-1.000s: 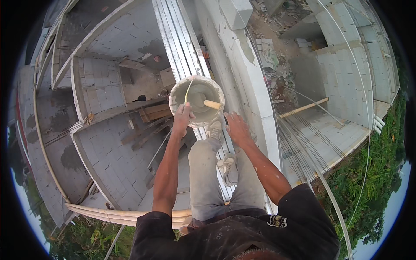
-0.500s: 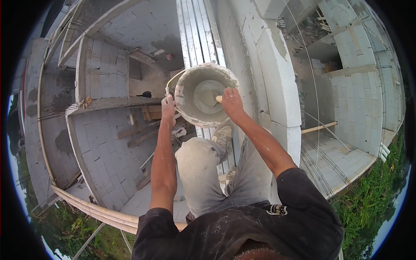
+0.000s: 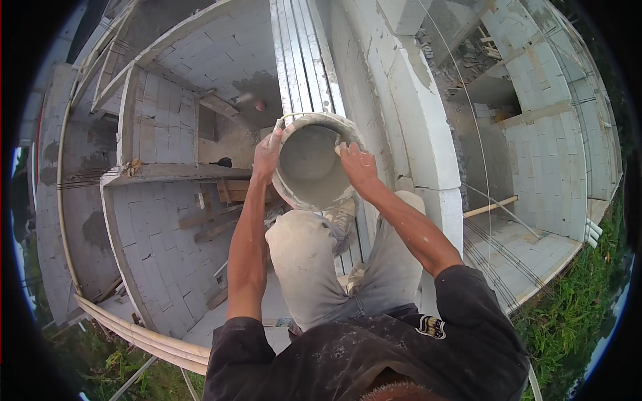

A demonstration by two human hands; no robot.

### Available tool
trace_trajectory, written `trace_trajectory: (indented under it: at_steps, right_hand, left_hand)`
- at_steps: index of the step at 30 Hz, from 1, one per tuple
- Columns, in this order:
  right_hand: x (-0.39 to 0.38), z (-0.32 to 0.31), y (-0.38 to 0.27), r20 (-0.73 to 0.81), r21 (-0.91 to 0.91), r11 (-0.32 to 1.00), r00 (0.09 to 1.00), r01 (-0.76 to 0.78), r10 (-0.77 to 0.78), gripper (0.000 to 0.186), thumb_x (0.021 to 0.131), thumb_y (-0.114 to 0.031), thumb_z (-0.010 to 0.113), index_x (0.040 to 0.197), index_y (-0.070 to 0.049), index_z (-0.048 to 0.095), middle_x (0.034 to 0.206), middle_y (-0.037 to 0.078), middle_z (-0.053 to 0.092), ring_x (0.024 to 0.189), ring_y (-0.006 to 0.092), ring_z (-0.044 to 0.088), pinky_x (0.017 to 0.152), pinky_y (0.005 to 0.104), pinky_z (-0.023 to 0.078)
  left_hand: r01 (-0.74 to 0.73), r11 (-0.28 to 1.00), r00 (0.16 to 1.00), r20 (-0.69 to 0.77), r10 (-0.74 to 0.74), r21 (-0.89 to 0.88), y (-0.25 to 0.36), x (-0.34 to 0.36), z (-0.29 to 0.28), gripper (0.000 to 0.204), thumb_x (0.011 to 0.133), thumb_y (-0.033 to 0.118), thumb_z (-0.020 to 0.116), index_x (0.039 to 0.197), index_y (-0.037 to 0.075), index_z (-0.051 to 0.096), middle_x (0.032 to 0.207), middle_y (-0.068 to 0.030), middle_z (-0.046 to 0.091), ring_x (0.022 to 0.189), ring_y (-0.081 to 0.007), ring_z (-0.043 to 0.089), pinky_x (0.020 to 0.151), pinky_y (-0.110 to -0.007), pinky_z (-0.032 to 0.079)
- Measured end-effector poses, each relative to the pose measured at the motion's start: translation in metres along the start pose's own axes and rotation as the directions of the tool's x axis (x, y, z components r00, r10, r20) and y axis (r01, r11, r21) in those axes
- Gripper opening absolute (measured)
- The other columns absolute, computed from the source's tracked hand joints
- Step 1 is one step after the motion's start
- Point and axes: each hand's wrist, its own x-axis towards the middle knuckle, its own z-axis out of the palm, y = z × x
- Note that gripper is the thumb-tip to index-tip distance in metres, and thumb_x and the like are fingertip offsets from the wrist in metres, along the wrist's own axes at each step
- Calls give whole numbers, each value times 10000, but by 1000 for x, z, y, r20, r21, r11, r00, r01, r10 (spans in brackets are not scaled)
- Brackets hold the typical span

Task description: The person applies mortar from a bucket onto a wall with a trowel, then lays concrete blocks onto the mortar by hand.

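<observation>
Metal planks (image 3: 301, 60) high up; my left fingers (image 3: 273, 138) clasp tilted bucket (image 3: 326, 118), right fingers (image 3: 350, 153) curl round handle (image 3: 339, 149); loose grip could spill mortar (image 3: 309, 164).

Grey block walls (image 3: 548, 154) in daylight, green foliage (image 3: 568, 324) beyond on both sides.

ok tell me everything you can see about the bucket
The bucket is round and deep, apparently plastic, its thick rim crusted with grey residue. A thin, pale handle arcs by the upper-left rim. Inside is a smooth grey, wet-looking mix. The mouth faces the person and seems tipped toward them. It sits in front of the knees, over the metal planks. The left hand holds the left rim; the right hand is at the right rim, its grip partly hidden.
</observation>
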Motion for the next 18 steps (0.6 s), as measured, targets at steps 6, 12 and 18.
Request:
trace_trajectory:
  at_steps: [6,12,18]
  right_hand:
    - [-64,26,-32,195,142,990,980,9,-37,484,867,-116,568,1345,-98,490,977,137,609,823,280,699,650,388,556]
    - [-48,0,-21,89,128,986,991,-107,96,520,884,-143,543,1396,-134,453,1019,150,604,859,287,676,651,408,544]
    - [-43,11,-68,10,140,990,1000,-26,25,421,856,-156,577,1272,-98,552,992,132,601,891,281,660,658,395,550]
  left_hand:
    - [-178,978,984,24,176,112,-5,6,8,533,1008,444,489,1182,-37,637,1001,-50,647,901,-111,546,822,-276,449]
    - [-113,987,994,26,111,114,3,-1,6,571,1009,490,461,1204,-20,627,1009,-54,634,909,-132,556,829,-278,448]
    - [-212,972,976,81,204,103,-7,9,12,543,1005,455,490,1157,-43,644,1005,-53,645,909,-123,545,821,-287,446]
